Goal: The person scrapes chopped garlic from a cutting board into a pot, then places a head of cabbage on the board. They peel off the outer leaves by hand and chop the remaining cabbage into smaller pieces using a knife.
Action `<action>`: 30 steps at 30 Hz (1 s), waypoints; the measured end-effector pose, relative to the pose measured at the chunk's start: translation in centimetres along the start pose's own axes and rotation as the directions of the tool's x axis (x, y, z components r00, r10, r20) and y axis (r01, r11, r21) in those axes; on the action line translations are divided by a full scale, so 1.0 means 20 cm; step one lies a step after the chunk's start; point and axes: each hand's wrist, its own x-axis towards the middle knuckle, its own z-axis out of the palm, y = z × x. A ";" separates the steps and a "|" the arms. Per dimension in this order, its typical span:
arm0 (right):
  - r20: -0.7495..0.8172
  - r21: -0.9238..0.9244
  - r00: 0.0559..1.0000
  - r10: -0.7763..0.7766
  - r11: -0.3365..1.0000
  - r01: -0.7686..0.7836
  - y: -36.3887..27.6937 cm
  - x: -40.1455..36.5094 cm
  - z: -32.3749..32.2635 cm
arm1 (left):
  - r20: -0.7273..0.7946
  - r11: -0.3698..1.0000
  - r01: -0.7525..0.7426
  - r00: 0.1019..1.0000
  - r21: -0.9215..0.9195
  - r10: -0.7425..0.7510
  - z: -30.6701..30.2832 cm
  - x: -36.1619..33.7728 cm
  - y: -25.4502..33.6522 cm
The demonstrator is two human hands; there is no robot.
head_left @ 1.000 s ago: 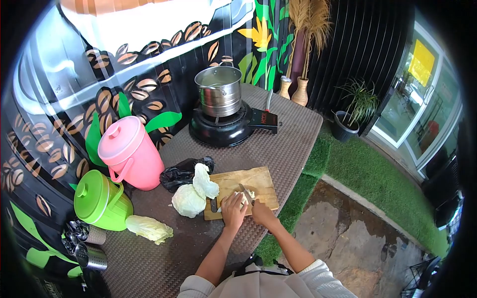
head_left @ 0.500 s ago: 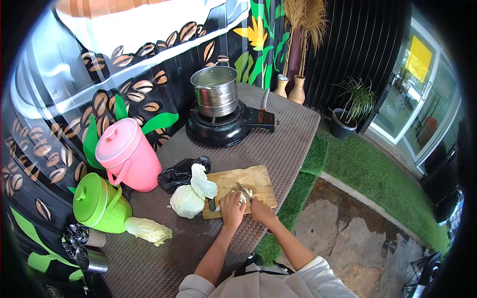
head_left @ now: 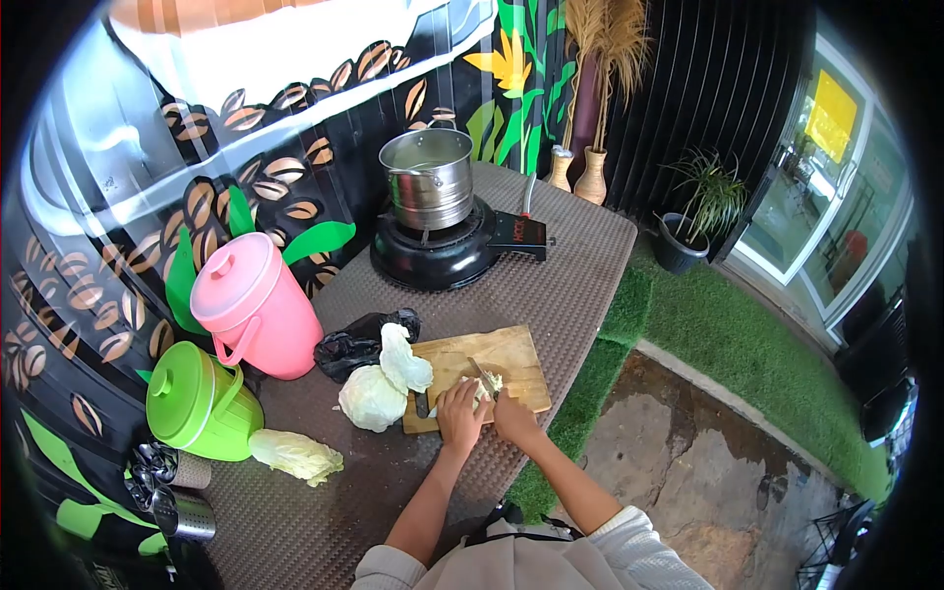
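My right hand (head_left: 514,418) grips a knife (head_left: 480,370), its blade pointing up and left over the wooden cutting board (head_left: 516,349). Beside it, my left hand (head_left: 460,415) presses down with curled fingers on a pale piece of cabbage (head_left: 481,391), mostly hidden under the fingers. Small cut bits lie around the blade. Just left of the board rests a round cabbage (head_left: 370,401), with a loose cabbage leaf (head_left: 405,360) standing against it and reaching over the board's edge. Farther left lies a long napa cabbage (head_left: 295,456).
A steel pot (head_left: 428,187) stands on a black portable stove (head_left: 433,258) at the back. Pink (head_left: 261,310) and green lidded jugs (head_left: 202,403) line the left side, near metal utensil holders (head_left: 184,516). A black plastic bag (head_left: 362,344) lies behind the cabbage. The table's right edge borders the board.
The view has shifted very slightly. Both hands and the knife stay almost in place over the board; nothing has been let go.
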 end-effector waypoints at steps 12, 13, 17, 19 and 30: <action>-0.037 0.006 0.999 0.020 1.000 -0.020 0.03 0.05 0.07 | -0.030 1.000 -0.004 1.000 0.023 0.004 0.01 -0.01 0.01; -0.013 0.002 1.000 0.022 1.000 -0.022 0.02 0.04 0.03 | -0.030 1.000 -0.003 1.000 0.025 0.004 0.01 -0.01 0.00; -0.015 -0.052 1.000 0.025 0.998 -0.026 -0.02 -0.10 0.05 | -0.029 1.000 -0.003 1.000 0.008 0.003 0.01 -0.02 -0.01; -0.128 -0.048 0.991 0.033 0.998 -0.039 0.00 -0.10 0.20 | -0.029 1.000 -0.002 1.000 0.005 0.002 0.02 -0.02 0.00; 0.067 0.007 0.998 -0.011 1.000 0.011 0.06 -0.06 0.00 | -0.068 0.999 -0.046 0.997 0.023 0.048 -0.02 0.00 0.02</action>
